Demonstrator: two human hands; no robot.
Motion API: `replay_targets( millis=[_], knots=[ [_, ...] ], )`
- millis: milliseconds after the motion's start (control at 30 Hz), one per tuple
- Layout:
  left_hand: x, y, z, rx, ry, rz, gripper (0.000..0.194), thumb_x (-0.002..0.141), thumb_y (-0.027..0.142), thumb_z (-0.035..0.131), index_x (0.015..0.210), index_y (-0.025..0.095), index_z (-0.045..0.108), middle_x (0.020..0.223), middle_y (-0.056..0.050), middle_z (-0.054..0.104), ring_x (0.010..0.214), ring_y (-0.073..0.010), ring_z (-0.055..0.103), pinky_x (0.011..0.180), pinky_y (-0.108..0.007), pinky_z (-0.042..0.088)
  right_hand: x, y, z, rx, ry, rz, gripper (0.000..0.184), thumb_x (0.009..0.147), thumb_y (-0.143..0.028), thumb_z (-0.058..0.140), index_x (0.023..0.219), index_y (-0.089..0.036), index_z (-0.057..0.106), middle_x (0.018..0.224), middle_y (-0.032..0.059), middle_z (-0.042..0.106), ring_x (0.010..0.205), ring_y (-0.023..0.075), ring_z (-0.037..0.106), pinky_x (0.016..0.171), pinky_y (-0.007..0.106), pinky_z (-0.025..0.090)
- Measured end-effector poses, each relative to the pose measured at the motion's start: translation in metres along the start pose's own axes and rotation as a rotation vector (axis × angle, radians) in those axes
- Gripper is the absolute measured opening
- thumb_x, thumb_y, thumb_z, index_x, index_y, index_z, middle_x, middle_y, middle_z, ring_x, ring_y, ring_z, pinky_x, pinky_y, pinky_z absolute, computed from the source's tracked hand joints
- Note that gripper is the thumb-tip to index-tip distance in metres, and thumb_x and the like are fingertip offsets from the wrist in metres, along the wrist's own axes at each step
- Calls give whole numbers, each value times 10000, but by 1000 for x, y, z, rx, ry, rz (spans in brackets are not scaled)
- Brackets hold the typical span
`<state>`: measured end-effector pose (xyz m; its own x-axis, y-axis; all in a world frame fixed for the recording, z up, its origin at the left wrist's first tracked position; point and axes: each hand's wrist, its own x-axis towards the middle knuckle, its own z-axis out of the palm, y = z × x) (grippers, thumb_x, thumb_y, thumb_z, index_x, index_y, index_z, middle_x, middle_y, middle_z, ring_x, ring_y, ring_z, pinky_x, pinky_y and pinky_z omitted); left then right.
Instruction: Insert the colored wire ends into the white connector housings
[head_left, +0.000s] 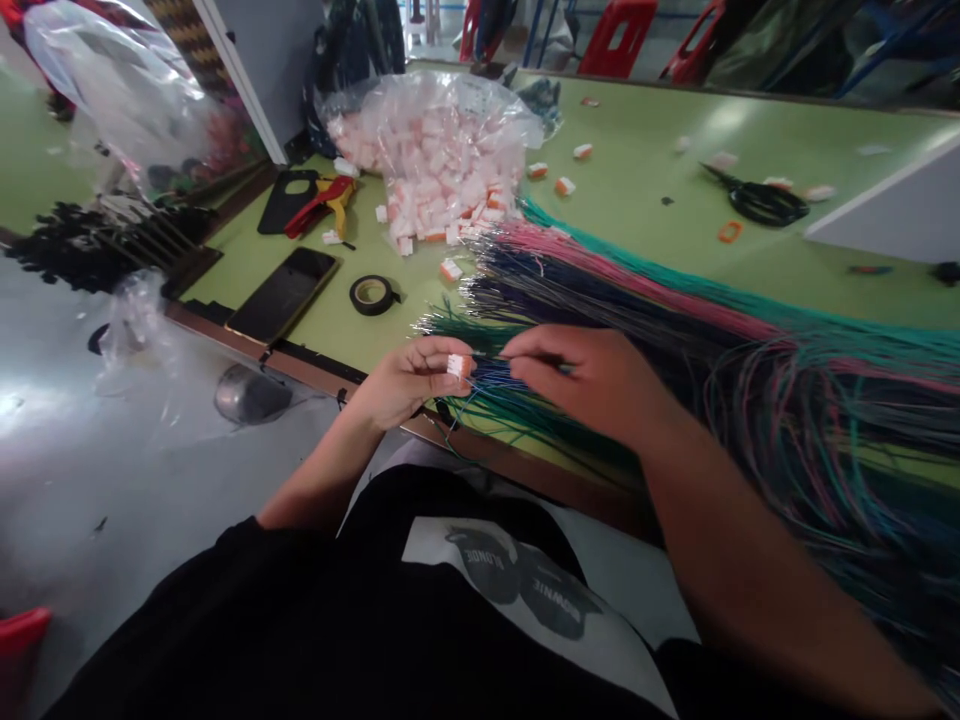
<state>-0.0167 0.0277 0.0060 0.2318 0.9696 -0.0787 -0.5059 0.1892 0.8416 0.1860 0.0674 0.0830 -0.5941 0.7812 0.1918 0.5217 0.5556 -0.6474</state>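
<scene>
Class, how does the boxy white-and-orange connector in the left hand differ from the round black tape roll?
The white-and-orange connector is a small block; the black tape roll is a ring. The left hand grips the connector; the roll lies flat on the green table.

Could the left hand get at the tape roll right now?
Likely yes: the tape roll lies close beyond the left hand, with only green tabletop showing between them. Its grip is taken up by a white-and-orange connector, though.
</scene>
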Motion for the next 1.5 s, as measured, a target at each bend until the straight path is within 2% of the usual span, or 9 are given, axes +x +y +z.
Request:
replay_targets(
  millis=[67,167,433,633,900,1167,1300,1500],
  knots=[
    [-1,1,0,18,4,-7,292,615,137,852,864,160,702,770,11,721,699,-90,673,717,-206,563,3,-5,18,2,-23,-74,230,826,-242,497,857,-229,725,811,15,729,704,139,621,664,253,427],
    [-1,2,0,25,-7,-1,287,618,164,861,856,159,700,771,10,720,702,-91,673,728,-211,563,3,-5,28,8,-10,-106,224,848,-229,489,850,-223,713,796,18,721,671,130,600,629,244,405],
    [-2,2,0,25,-15,-10,313,611,177,868,874,164,698,738,25,696,689,-94,659,730,-227,555,-1,2,26,8,5,-2,116,741,-163,523,684,-202,616,645,-17,646,569,104,530,578,231,358],
    [-2,2,2,33,9,-13,331,590,175,875,868,167,697,731,22,691,686,-95,656,716,-223,552,-1,1,34,-137,16,-8,141,757,-179,502,627,-203,550,591,-12,581,535,106,459,553,247,310],
    [-2,1,2,20,37,-28,356,569,182,885,876,169,706,743,21,714,678,-98,672,704,-222,564,-5,3,43,-403,96,-139,210,804,-153,439,620,-209,521,631,26,597,639,145,513,568,282,286],
    [-1,2,2,13,61,-56,399,548,229,908,895,156,726,739,0,743,633,-100,679,661,-219,576,-5,3,46,-499,142,-330,253,837,-116,428,624,-205,529,569,24,504,626,154,447,549,306,235],
    [-1,3,3,-13,70,-45,403,518,248,928,862,153,742,724,-3,750,603,-92,677,624,-196,575,-5,5,47,-494,169,-326,236,825,-102,436,641,-204,543,579,23,519,637,157,461,562,297,257],
    [-1,3,2,20,70,-76,406,518,247,931,866,145,747,761,-16,758,644,-108,694,649,-214,588,-3,4,51,-461,131,-271,229,820,-123,442,645,-205,564,594,29,564,650,157,501,562,289,267]
  ],
)
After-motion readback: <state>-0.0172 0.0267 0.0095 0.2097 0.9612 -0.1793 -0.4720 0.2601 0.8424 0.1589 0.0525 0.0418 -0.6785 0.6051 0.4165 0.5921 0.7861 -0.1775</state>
